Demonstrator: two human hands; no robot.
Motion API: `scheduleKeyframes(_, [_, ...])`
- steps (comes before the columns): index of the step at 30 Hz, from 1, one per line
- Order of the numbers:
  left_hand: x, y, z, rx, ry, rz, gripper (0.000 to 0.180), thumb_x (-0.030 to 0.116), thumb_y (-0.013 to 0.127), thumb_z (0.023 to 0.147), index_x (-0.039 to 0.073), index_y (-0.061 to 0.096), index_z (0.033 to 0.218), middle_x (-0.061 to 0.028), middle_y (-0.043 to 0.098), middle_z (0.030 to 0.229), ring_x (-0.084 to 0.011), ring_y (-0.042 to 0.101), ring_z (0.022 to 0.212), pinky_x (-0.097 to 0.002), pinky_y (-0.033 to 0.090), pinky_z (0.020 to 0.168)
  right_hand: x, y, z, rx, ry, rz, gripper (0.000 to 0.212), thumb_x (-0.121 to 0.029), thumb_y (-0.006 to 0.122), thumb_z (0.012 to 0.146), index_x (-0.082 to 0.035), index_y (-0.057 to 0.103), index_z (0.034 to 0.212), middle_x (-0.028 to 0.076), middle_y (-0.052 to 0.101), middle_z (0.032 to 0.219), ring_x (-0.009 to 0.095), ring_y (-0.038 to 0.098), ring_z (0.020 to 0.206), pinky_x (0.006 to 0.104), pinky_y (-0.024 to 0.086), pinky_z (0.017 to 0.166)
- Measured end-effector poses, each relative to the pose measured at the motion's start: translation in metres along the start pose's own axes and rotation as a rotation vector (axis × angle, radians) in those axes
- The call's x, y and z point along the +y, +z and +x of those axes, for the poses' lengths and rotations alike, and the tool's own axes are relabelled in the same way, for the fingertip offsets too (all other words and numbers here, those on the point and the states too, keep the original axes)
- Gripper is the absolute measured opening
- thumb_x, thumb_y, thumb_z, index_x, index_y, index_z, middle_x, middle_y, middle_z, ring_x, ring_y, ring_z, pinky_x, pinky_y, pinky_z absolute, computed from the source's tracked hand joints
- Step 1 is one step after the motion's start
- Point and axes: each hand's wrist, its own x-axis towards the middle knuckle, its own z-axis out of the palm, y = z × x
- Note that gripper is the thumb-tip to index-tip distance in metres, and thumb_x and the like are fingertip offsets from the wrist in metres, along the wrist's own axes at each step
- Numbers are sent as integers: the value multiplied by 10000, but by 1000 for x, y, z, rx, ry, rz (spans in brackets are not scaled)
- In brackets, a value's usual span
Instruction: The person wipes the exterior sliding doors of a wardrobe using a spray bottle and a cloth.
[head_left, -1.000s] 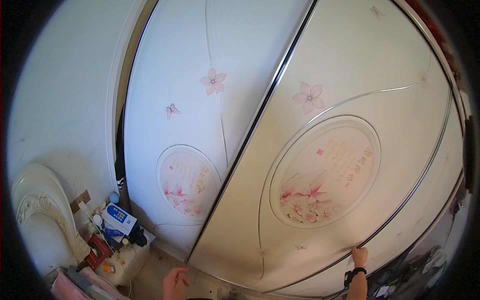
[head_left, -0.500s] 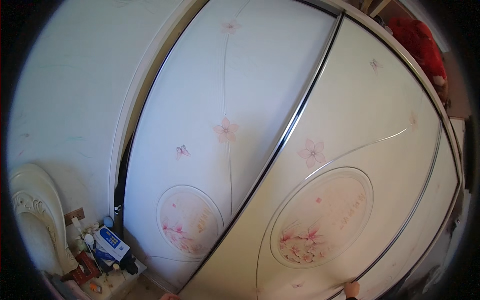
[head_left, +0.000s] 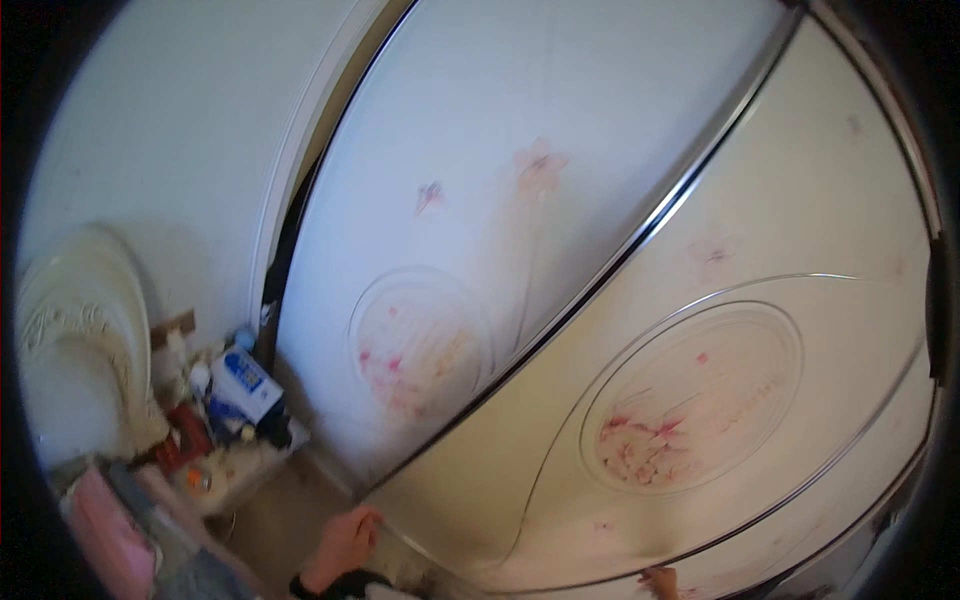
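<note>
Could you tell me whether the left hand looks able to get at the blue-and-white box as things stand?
Probably yes: the left hand appears empty, the box lies atop the clutter, and nothing visible blocks the way, though distance is unclear.

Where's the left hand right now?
In the head view, the left hand is low, left of centre, near the bottom left corner of the cream door; contact is unclear.

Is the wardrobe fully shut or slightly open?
Slightly open, it appears: a dark gap shows between the left door and the white frame.
</note>
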Motion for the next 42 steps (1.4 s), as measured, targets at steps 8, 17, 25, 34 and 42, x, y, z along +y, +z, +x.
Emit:
scheduleKeyframes(8, [-3, -7, -5, -144, 17, 96, 202, 119, 409, 899, 32, 565, 992, -103, 571, 627, -245, 551, 575, -349, 427, 559, -54, 45, -60, -414, -148, -295, 261, -223, 586, 796, 14, 690, 768, 71, 669, 676, 122, 577, 594, 279, 455, 543])
scheduleKeyframes(17, [-3, -7, -21, -287, -51, 89, 208, 124, 387, 915, 49, 548, 1024, -97, 569, 671, -227, 549, 601, -343, 436, 568, -84, 45, -71, -414, -125, -555, 231, -215, 562, 806, -18, 682, 794, 42, 667, 676, 92, 546, 556, 251, 422, 501])
scheduleKeyframes(25, [-8, -8, -11, -361, -12, 144, 242, 121, 377, 898, 93, 524, 1087, -105, 586, 713, -274, 567, 646, -380, 433, 591, -92, 50, -84, -452, -224, -555, 239, -227, 574, 803, -13, 681, 822, 44, 669, 702, 89, 504, 501, 260, 402, 459])
scheduleKeyframes(34, [-6, -12, -4, -278, 28, 198, 250, 128, 384, 903, 88, 498, 1122, -89, 573, 656, -256, 571, 611, -363, 440, 581, -93, 57, -81, -470, -177, -580, 246, -219, 564, 817, -1, 674, 847, 52, 676, 733, 95, 536, 549, 250, 427, 491])
scheduleKeyframes(42, [-3, -14, -3, -270, 84, 256, 281, 124, 401, 895, 73, 482, 1159, -119, 577, 695, -289, 563, 660, -375, 440, 612, -86, 69, -95, -478, -213, -497, 238, -225, 569, 825, -16, 682, 844, 46, 668, 720, 87, 528, 571, 259, 427, 504])
